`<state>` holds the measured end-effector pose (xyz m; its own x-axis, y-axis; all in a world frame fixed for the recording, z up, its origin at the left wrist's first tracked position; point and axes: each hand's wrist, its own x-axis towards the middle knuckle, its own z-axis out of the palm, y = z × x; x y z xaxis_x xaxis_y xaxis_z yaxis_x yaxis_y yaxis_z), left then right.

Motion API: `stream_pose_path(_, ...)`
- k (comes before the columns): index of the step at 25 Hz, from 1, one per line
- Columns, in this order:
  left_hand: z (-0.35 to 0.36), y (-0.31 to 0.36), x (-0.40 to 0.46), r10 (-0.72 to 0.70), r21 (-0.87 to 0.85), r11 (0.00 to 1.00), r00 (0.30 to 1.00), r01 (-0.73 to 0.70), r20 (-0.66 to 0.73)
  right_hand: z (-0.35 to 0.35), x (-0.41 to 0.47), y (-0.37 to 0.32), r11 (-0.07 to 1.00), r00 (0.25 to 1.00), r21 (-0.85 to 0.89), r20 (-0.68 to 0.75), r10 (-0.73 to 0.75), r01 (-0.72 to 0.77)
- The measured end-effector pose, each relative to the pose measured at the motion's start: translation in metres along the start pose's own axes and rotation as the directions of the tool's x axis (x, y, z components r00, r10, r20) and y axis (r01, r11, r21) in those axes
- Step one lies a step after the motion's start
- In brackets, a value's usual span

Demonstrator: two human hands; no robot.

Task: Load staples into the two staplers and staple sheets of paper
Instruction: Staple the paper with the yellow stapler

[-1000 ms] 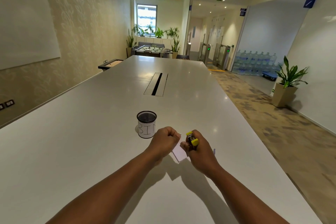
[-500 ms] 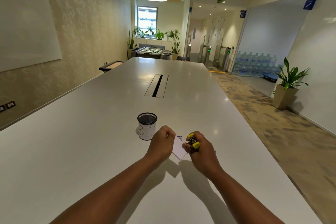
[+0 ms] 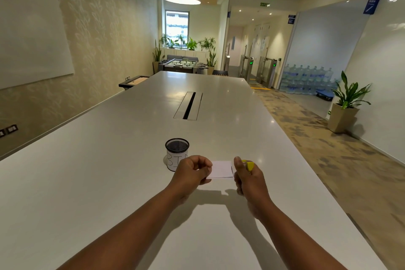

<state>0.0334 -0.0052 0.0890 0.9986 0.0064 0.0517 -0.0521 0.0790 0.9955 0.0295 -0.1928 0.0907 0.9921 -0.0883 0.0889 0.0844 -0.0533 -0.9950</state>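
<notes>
Above the white table (image 3: 109, 182), my left hand (image 3: 190, 173) pinches the left edge of a small white sheet of paper (image 3: 221, 169), which is held flat between both hands. My right hand (image 3: 248, 180) grips a small yellow stapler (image 3: 249, 165) at the paper's right edge; only its yellow end shows past my fingers. No second stapler and no staples can be seen.
A black mesh cup (image 3: 176, 153) with a white label reading "BIN" stands just behind my left hand. A cable slot (image 3: 188, 105) is set into the table's middle. The table's right edge borders carpeted floor with a potted plant (image 3: 346, 105).
The paper has turned from a tilted, mostly hidden position to lie flat and wide between the hands. My right hand has turned so that less of the stapler shows.
</notes>
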Motion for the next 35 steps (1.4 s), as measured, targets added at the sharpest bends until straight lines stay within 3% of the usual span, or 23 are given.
stream_pose_path(2, 0.002, 0.000, 0.000, -0.005, -0.048, 0.999, 1.000, 0.003, -0.024, 0.000, -0.002, 0.002, 0.983, 0.984, 0.082, 0.077, 0.161, -0.167)
stream_pose_path(5, 0.005, 0.001, 0.000, 0.022, -0.068, 0.997, 0.998, -0.026, -0.066, 0.004, -0.007, 0.006, 0.952, 0.957, 0.162, 0.177, 0.231, -0.260)
stream_pose_path(17, 0.011, -0.001, 0.002, 0.207, 0.052, 0.978, 0.936, -0.201, -0.285, 0.014, -0.015, 0.005, 0.982, 0.960, 0.170, 0.280, 0.032, -0.082)
stream_pose_path(20, 0.012, 0.001, 0.002, 0.235, 0.047, 0.972, 0.933, -0.231, -0.273, 0.016, -0.014, 0.006, 0.966, 0.963, 0.239, 0.266, 0.033, -0.099)
stream_pose_path(26, 0.013, -0.004, -0.003, 0.164, -0.045, 0.984, 0.979, -0.171, -0.118, 0.019, -0.014, 0.006, 0.952, 0.955, 0.288, 0.297, 0.011, -0.100)
stream_pose_path(35, 0.012, -0.003, -0.006, 0.125, -0.055, 0.990, 0.986, -0.132, -0.109, 0.019, -0.005, 0.004, 0.941, 0.959, 0.313, 0.280, 0.038, -0.128)
